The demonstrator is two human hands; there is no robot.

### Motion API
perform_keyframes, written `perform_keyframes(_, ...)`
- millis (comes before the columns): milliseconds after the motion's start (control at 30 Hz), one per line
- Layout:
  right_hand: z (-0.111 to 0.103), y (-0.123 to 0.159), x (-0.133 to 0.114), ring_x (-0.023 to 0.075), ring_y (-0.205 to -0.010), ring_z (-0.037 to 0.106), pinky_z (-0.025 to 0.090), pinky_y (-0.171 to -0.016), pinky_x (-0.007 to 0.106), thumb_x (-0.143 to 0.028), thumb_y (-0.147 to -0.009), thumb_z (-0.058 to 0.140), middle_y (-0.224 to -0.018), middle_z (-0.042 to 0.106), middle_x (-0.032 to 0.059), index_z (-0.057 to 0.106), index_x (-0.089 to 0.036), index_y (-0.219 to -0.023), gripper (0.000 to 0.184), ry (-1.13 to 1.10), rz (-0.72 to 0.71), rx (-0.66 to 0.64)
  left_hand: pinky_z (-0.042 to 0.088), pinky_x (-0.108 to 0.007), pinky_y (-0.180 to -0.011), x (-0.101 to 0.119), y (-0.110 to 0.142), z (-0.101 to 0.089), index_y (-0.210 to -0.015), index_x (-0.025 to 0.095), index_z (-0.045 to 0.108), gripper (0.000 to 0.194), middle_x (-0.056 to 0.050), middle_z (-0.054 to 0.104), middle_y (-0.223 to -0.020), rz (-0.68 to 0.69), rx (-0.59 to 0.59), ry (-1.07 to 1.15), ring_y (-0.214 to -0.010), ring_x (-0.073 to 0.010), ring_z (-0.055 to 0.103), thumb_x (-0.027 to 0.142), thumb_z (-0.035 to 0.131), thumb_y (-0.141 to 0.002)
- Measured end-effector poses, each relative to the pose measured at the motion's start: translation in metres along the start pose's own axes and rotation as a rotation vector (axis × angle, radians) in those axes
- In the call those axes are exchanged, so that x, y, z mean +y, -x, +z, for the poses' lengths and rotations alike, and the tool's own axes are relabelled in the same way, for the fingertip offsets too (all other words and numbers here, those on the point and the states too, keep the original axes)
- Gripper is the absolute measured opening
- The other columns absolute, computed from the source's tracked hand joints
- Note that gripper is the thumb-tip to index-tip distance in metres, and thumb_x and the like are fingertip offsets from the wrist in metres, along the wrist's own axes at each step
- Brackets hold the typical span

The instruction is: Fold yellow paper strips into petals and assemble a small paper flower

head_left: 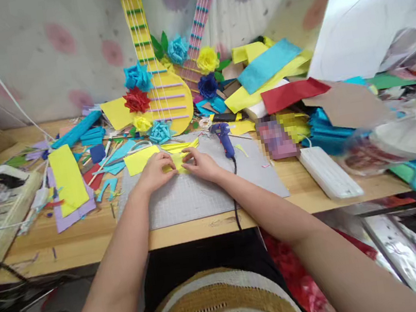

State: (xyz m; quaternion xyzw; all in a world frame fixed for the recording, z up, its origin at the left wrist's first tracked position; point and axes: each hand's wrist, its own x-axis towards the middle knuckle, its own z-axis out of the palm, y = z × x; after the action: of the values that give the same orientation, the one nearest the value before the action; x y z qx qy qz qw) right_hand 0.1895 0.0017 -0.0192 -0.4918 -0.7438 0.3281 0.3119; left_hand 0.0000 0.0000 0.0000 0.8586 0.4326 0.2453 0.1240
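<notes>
A small piece of yellow crepe paper (178, 163) lies between my two hands, over the grey cutting mat (198, 194). My left hand (158, 170) has its fingers curled on the paper's left side. On the right side, my right hand (199, 163) pinches the paper with thumb and fingers. A larger yellow sheet (136, 161) sits beside my left hand. Yellow strips (181, 145) lie just beyond both hands. The blue glue gun (223, 138) rests on the mat to the right of my right hand, its black cord running over the table edge.
A yellow paper pipa-shaped instrument (171, 96) with paper flowers leans at the back, a pink one (198, 27) beside it. Coloured paper scraps (107, 163) lie at left. Piled sheets (272, 65), a white power bank-like box (329, 171) and a plastic bag (397, 143) stand at right.
</notes>
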Motion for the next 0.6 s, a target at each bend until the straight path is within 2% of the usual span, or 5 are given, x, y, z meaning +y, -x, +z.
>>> perform_keyframes(100,-0.004,0.001,0.0,0.0096,-0.064,0.052,0.041,-0.066,0.024,-0.021,-0.072,0.059,-0.09,0.065,0.0012,0.054,-0.018,-0.11,0.038,0.037,-0.029,-0.032,0.042,-0.033,-0.087,-0.001,-0.001,-0.002,-0.076,0.018,0.063,0.017,-0.005,0.06,-0.088,-0.077,0.068,0.062,-0.091,-0.0174,0.054,0.033,0.055,-0.076)
perform_keyframes(200,-0.007,0.003,0.002,0.01,-0.065,0.052,0.039,-0.064,0.023,-0.021,-0.071,0.061,-0.086,0.064,0.0001,0.058,-0.02,-0.105,0.035,0.067,-0.081,-0.086,0.044,-0.032,-0.084,-0.009,0.001,-0.006,-0.086,0.017,0.063,0.022,-0.006,0.061,-0.092,-0.244,0.15,0.08,-0.09,-0.0174,0.055,0.033,0.048,-0.08)
perform_keyframes(333,-0.007,0.003,0.005,0.0102,-0.065,0.052,0.038,-0.064,0.023,-0.018,-0.07,0.061,-0.08,0.062,-0.0009,0.063,-0.02,-0.099,0.029,0.071,-0.143,-0.136,0.044,-0.033,-0.082,-0.024,0.005,-0.009,-0.093,0.016,0.063,0.028,-0.007,0.06,-0.098,-0.445,0.143,0.013,-0.086,-0.0186,0.055,0.034,0.057,-0.073)
perform_keyframes(433,-0.008,0.003,0.005,0.011,-0.068,0.053,0.038,-0.066,0.023,-0.012,-0.07,0.057,-0.077,0.062,0.0,0.066,-0.018,-0.083,0.017,0.084,-0.216,-0.155,0.043,-0.033,-0.084,-0.027,0.007,-0.01,-0.089,0.017,0.064,0.029,-0.007,0.059,-0.096,-0.466,0.073,-0.022,-0.088,-0.0201,0.054,0.036,0.064,-0.066)
perform_keyframes(600,-0.011,0.005,0.003,0.011,-0.07,0.052,0.04,-0.068,0.023,-0.005,-0.066,0.049,-0.089,0.059,0.0027,0.064,-0.017,-0.084,0.026,0.083,-0.286,-0.15,0.042,-0.034,-0.08,-0.023,0.006,-0.012,-0.069,0.018,0.06,0.017,-0.004,0.057,-0.079,-0.441,0.043,-0.036,-0.085,-0.0208,0.052,0.033,0.065,-0.065)
